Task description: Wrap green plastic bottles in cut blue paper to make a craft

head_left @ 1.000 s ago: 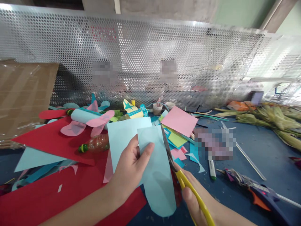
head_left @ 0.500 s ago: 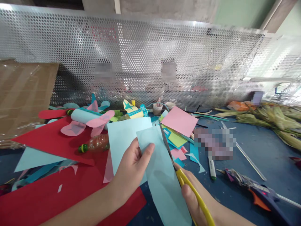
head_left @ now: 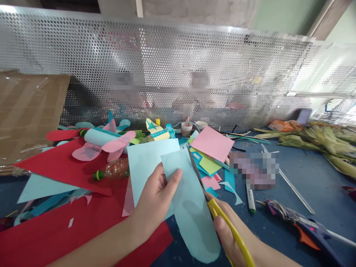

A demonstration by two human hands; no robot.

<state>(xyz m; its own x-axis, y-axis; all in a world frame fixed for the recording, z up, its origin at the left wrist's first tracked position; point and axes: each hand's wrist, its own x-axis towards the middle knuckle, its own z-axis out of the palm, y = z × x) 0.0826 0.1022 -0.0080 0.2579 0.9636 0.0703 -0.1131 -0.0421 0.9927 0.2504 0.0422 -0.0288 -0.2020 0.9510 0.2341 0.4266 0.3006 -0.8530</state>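
Pale blue paper (head_left: 191,215), lower centre of frame.
Left hand (head_left: 158,193) pinches its upper part; right hand (head_left: 237,219) grips yellow-handled scissors (head_left: 230,224). Likely light, easily creased; best pinched clear of the blades (head_left: 197,170).

In front of the perforated metal screen (head_left: 167,59) spread a blue tabletop (head_left: 313,167). Above the screen's middle ran a grey wall (head_left: 194,13), and above its right part rose a pale green wall (head_left: 280,15). Bright light showed through the screen's right end.
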